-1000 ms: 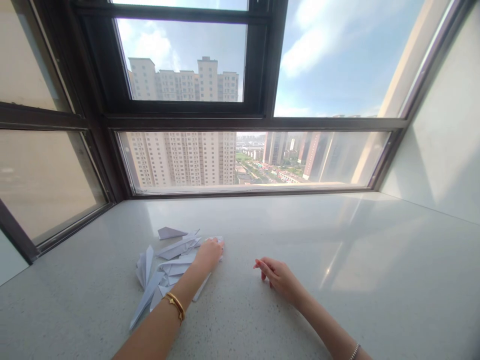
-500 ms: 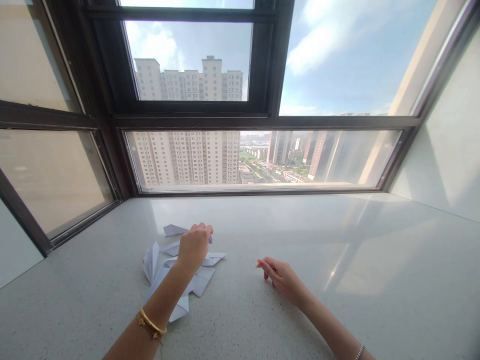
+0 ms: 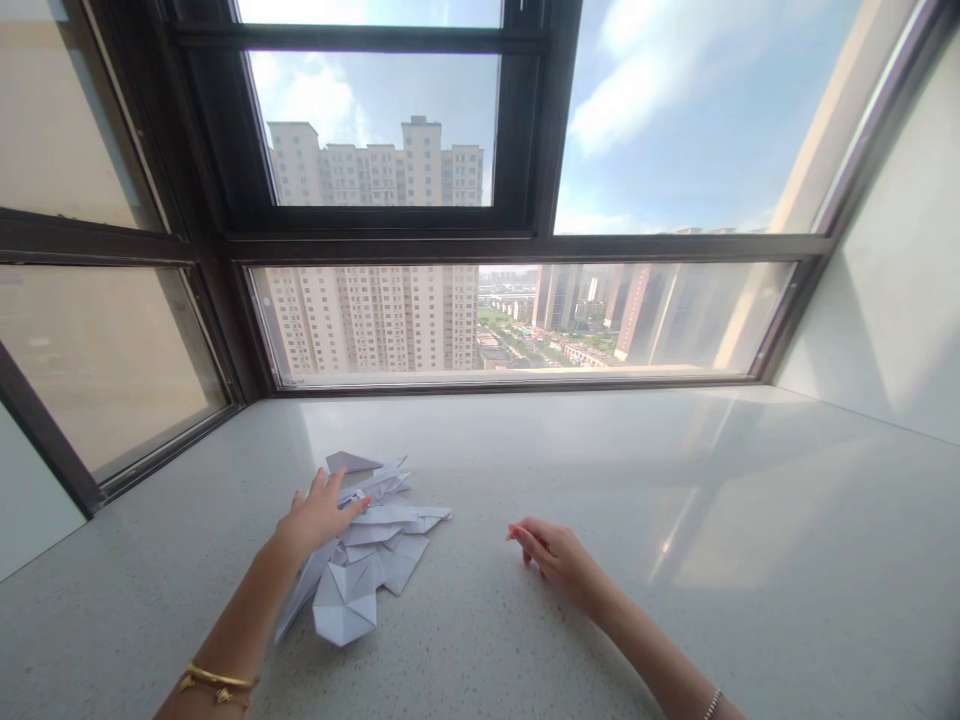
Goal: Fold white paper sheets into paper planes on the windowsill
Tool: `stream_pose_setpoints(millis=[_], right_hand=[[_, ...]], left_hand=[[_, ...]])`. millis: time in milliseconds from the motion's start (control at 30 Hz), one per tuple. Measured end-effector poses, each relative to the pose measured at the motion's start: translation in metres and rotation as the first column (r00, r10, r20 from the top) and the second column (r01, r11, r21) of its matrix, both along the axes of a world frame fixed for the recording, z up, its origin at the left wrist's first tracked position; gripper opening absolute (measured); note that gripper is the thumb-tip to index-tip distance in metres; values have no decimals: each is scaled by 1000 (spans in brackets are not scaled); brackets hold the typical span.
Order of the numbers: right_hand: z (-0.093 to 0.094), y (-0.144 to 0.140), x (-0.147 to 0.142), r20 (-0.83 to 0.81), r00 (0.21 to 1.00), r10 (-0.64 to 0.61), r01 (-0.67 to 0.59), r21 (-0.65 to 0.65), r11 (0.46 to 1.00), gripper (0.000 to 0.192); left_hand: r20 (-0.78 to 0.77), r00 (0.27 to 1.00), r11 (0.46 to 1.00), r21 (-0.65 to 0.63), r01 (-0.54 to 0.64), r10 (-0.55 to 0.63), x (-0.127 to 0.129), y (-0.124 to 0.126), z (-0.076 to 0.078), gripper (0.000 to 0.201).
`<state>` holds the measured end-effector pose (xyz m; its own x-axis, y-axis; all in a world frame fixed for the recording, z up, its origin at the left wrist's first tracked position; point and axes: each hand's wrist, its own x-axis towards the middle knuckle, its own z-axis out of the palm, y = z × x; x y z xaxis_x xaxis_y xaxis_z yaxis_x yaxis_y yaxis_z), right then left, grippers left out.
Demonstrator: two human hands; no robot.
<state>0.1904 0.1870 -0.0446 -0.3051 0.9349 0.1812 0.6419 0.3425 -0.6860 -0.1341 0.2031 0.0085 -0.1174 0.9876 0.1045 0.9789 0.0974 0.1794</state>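
Note:
A heap of several folded white paper shapes (image 3: 375,545) lies on the speckled white sill (image 3: 525,640), left of centre. My left hand (image 3: 319,515) rests flat on the left side of the heap, fingers spread and touching the paper, holding nothing. A gold bracelet (image 3: 214,682) circles that wrist. My right hand (image 3: 559,558) lies on the sill to the right of the heap, apart from it, fingers loosely curled and empty. The nearest folded piece (image 3: 345,605) sits at the front of the heap.
A dark-framed window (image 3: 517,245) runs along the sill's far edge, with tower blocks outside. Another glazed pane (image 3: 97,360) closes the left side and a white wall (image 3: 892,290) the right. The sill stretches wide to the right.
My left hand came off the top of the heap, drew back to its left side and opened flat. The paper pieces shifted and bunched together. My right hand barely moved.

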Motion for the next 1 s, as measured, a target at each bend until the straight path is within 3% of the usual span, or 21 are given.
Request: stream_pose_setpoints(millis=[100, 200, 367, 500, 567, 667, 733, 867, 1000], right_hand=[[0, 0, 0, 2, 1000, 3, -3, 1, 1000, 50], [0, -1, 0, 4, 1000, 7, -7, -1, 1000, 49], [1, -1, -1, 5, 1000, 12, -12, 2, 1000, 48], [1, -2, -1, 3, 1000, 16, -16, 6, 1000, 47], [1, -3, -1, 3, 1000, 17, -17, 6, 1000, 47], [1, -3, -2, 7, 1000, 20, -20, 5, 1000, 48], [1, -3, -2, 9, 1000, 25, -25, 4, 1000, 48], [1, -3, -1, 14, 999, 29, -29, 10, 1000, 47], [0, -2, -1, 11, 999, 30, -30, 13, 999, 47]], left_hand=[[39, 999, 997, -73, -9, 11, 4, 5, -12, 66], [67, 997, 997, -68, 29, -25, 10, 9, -14, 67], [109, 984, 988, -42, 147, -142, 13, 7, 1, 62], [114, 969, 961, -145, 236, -220, 18, -12, 17, 62], [124, 951, 920, -244, 305, -282, 24, -26, 24, 70], [153, 894, 757, -482, 440, -422, 32, -44, 31, 90], [121, 894, 703, -576, 417, -432, 33, -51, 31, 100], [88, 925, 750, -559, 354, -370, 23, -50, 23, 100], [206, 918, 825, -404, 395, -338, 5, -39, 14, 88]])
